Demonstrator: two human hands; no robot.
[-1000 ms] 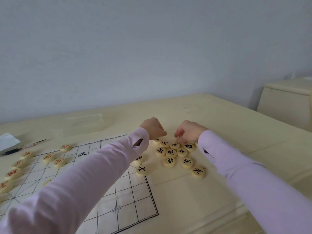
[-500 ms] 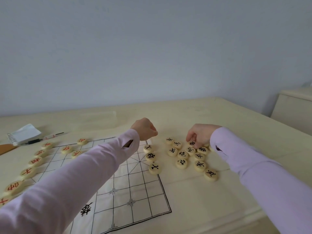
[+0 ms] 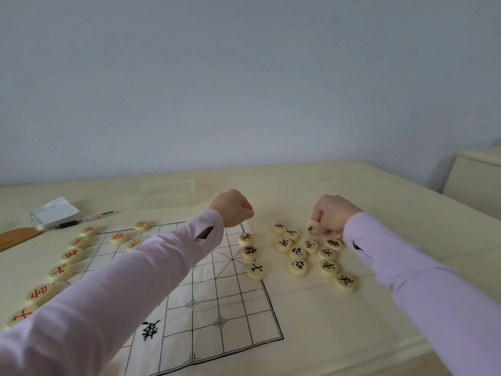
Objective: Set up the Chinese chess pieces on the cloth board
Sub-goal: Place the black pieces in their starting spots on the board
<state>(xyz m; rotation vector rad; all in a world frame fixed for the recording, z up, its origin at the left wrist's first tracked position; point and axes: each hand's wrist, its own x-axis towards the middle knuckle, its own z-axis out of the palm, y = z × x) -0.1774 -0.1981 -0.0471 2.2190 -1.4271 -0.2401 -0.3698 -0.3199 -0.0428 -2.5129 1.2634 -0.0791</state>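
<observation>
The white cloth board (image 3: 217, 308) lies on the cream table. Red pieces (image 3: 61, 272) line its left edge, and three more sit near the far edge. Three black pieces (image 3: 250, 252) stand along the board's right edge. Several loose black pieces (image 3: 298, 252) lie in a cluster on the table to the right of the board. My left hand (image 3: 233, 208) hovers over the board's far right corner, curled into a fist; anything inside it is hidden. My right hand (image 3: 329, 214) pinches one black piece (image 3: 311, 226), tilted up at the far side of the cluster.
A spiral notepad (image 3: 53, 211), a pen (image 3: 89, 219) and a brown wooden object (image 3: 16, 236) lie at the far left. A cream cabinet (image 3: 477, 183) stands beyond the table's right side. The table's front edge runs close below the board.
My left hand has left the cluster of black pieces and moved left to the board's far right corner. My right hand stayed at the cluster and tipped up one piece.
</observation>
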